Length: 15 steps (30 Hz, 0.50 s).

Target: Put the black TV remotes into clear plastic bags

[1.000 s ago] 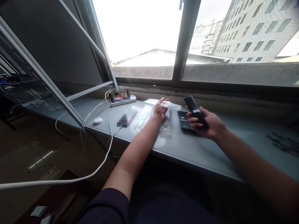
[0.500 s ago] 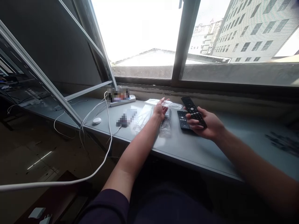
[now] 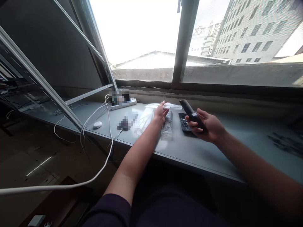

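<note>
My right hand (image 3: pixel 208 126) grips a black remote control (image 3: pixel 189 110), its plain back with a small pale label turned toward me. Beneath and left of it, a second black remote (image 3: pixel 184 122) lies buttons-up on the table, partly covered by the hand. My left hand (image 3: pixel 162 113) is palm-up with loosely curled, parted fingers and nothing visible in it. It rests by a remote in a clear plastic bag (image 3: pixel 167 129). More clear plastic bags (image 3: pixel 145 119) lie to its left and behind it.
The grey table (image 3: pixel 213 160) runs along the window. A power strip (image 3: pixel 125 104), a white round device (image 3: pixel 97 125) and a pixelated dark object with a cable (image 3: pixel 124 124) are to the left. A white cable (image 3: pixel 110 126) hangs over the edge beside a metal frame (image 3: pixel 40 72).
The remote in my right hand has been flipped from its button side to its plain back. My left hand stays in nearly the same place. The view has shifted slightly.
</note>
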Motion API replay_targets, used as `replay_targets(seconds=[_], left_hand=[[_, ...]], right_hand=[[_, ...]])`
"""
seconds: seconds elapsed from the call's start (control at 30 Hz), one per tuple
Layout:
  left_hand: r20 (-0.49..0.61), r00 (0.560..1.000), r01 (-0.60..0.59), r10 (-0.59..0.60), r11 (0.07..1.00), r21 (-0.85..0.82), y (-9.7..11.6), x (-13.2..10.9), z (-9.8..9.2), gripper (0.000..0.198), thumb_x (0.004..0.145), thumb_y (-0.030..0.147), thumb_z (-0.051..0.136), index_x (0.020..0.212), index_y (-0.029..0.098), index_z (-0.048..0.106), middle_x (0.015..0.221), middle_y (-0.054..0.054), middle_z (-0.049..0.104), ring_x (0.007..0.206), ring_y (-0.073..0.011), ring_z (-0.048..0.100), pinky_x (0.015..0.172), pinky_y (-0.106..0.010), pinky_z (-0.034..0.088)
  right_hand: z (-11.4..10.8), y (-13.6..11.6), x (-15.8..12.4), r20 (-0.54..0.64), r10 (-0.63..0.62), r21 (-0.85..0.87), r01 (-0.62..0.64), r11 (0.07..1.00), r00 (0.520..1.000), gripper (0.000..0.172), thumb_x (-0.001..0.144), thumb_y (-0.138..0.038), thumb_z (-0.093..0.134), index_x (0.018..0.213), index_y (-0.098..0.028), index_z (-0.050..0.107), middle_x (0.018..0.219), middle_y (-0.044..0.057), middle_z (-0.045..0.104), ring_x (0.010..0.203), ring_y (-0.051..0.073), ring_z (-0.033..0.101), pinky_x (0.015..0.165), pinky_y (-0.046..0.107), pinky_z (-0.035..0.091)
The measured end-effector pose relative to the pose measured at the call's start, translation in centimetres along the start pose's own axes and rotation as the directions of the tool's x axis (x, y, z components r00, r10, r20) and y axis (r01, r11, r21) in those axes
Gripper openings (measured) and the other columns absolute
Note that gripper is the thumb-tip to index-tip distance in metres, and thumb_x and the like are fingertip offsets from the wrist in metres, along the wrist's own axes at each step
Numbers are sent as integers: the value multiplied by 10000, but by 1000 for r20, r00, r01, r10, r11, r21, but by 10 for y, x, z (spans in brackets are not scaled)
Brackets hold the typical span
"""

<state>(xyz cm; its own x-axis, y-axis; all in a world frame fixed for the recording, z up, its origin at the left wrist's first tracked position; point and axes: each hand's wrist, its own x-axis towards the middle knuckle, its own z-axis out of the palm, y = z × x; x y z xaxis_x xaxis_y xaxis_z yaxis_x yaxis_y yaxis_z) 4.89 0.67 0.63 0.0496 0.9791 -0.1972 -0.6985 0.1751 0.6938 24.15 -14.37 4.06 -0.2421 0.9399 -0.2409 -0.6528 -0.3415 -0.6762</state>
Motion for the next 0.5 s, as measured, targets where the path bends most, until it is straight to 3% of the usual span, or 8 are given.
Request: replay_targets(seconds=[0.1,0.17,0.27,0.33,0.4,0.5], left_hand=[[-1,1000,10,-10,1000,-9,1,-1,1,208,1013,231,822,1209,183,771,1111,-65,848,622,-59,668,572,-146,582],[1,1000,13,-13,1000,-3,1,-1,1,186,1017,233,820,1187,178,768,1114,-63,847,621,-56,669,573,-147,583],[10,1000,12,-12,1000,-1,1,-3,2,170,1023,236,817,1171,173,765,1136,-66,845,630,-56,673,576,-155,584],[17,1000,10,-10,1000,0,1,-3,2,199,1009,255,839,1180,179,770,1148,-69,844,636,-57,675,581,-157,582],[21,1000,10,-10,1000,6,1,-3,2,212,1004,268,849,1185,185,776,1157,-69,844,641,-56,675,585,-156,580],[17,1000,11,-11,1000,16,0,-2,2,160,1030,253,809,1166,177,774,1159,-74,844,648,-62,677,579,-161,578]], right_hand=[[-1,1,1,16,45,36,-45,998,999,359,1184,-370,402,1341,-192,671,738,33,607,520,166,545,343,209,496],[0,0,1,-14,61,54,-60,997,998,357,1178,-415,448,1325,-182,675,725,22,576,534,169,552,369,223,531],[0,-1,1,-56,61,51,-58,997,997,337,1138,-495,589,1269,-200,683,792,47,633,592,182,615,437,257,611],[1,-1,1,-83,65,24,-63,998,994,255,1122,-426,650,1257,-213,690,854,63,685,628,184,658,465,256,635],[2,-1,2,-113,62,-5,-63,998,992,215,1131,-350,631,1286,-218,700,940,88,738,658,184,692,464,247,636],[2,0,2,-101,30,-11,-31,999,994,332,1181,-408,515,1345,-196,710,942,104,738,591,163,650,392,220,561]])
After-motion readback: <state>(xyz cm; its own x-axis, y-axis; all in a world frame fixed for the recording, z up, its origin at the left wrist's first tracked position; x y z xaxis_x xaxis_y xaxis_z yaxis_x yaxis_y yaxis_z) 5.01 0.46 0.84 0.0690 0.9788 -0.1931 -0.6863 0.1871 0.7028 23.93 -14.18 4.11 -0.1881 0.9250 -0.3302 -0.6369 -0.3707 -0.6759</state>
